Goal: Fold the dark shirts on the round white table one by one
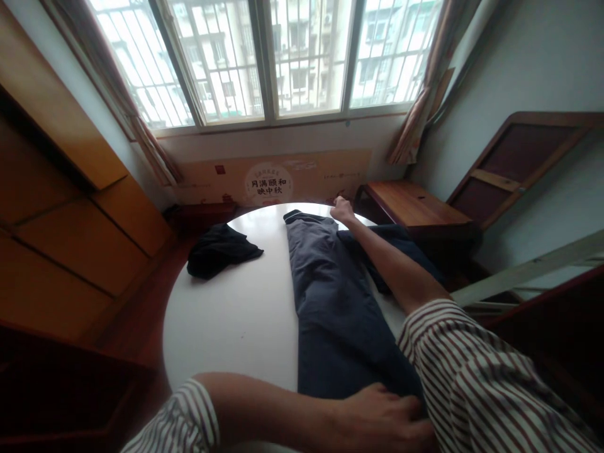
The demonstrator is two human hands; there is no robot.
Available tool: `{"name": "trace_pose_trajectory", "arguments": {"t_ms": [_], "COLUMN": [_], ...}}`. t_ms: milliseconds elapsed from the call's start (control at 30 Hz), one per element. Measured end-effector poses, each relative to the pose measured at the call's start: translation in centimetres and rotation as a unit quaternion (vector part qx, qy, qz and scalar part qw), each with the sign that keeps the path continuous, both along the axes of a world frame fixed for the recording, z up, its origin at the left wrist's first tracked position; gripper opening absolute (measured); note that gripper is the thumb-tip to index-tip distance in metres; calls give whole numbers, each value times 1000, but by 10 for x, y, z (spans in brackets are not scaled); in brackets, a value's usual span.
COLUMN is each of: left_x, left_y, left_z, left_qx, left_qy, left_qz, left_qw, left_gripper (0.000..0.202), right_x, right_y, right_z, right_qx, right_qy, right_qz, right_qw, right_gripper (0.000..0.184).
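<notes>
The left hand (383,418) lies across the near end of the dark grey trousers (330,302), its fingers bent and curled down onto the cloth; the fingertips are hidden at the fold, so whether it has hold of the fabric cannot be told. The right hand (343,211) reaches to the far side of the round white table (231,321), half-closed with its fingers bunched; it sits just beside the trousers' waistband (297,217), and whether it grips anything cannot be told. A striped shirt sleeve (476,371) covers the right upper arm; the forearm crosses above a second dark trouser leg (387,248), which angles out from the far end of the trousers towards the table's right edge.

The trousers lie lengthwise on the table, running from the far edge to the near edge; a crumpled black garment (221,251) lies to their left, well apart from both hands. Beyond the table stand a wooden bench (410,204) and a printed board (274,179) leaning against the wall beneath a barred window (268,63); a wooden cabinet (70,239) fills the left side.
</notes>
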State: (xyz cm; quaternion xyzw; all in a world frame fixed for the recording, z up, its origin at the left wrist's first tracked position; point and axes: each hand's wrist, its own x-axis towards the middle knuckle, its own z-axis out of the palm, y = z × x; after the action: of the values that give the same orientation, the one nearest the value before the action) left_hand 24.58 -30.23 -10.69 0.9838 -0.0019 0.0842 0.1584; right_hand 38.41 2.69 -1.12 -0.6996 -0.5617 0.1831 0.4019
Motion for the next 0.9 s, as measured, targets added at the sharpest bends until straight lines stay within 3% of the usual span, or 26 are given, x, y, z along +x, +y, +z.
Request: {"name": "trace_pose_trajectory", "arguments": {"t_ms": [67, 133, 200, 267, 300, 400, 533, 700, 900], "left_x": [-25, -51, -72, -84, -87, -84, -64, -48, -70], "left_y": [22, 69, 135, 206, 239, 310, 354, 381, 386], "left_z": [12, 22, 27, 27, 26, 20, 10, 2, 7], "left_qx": [-65, -120, -145, -159, -161, -167, -189, -208, -224], "left_qy": [-22, -72, -112, -113, -113, -120, -118, -125, -133], "left_qz": [93, 239, 400, 560, 597, 656, 698, 704, 658], "left_qw": [993, 961, 898, 805, 778, 726, 680, 667, 706], "left_gripper": [34, 30, 21, 15, 17, 28, 37, 31, 34], "right_x": [7, 16, 24, 29, 30, 29, 24, 15, 12], "right_y": [-35, -86, -147, -209, -237, -300, -348, -380, -397], "right_z": [8, 9, -2, -23, -37, -80, -120, -123, -117], "right_qx": [7, 20, 31, 4, -21, -74, -76, -89, -109], "right_qy": [-34, -82, -192, -257, -273, -284, -273, -164, -11], "right_qz": [35, 74, 121, 128, 133, 101, -2, 14, 11], "right_qw": [999, 994, 973, 958, 952, 951, 959, 982, 994], "right_gripper": [21, 19, 20, 24, 24, 31, 45, 31, 39]}}
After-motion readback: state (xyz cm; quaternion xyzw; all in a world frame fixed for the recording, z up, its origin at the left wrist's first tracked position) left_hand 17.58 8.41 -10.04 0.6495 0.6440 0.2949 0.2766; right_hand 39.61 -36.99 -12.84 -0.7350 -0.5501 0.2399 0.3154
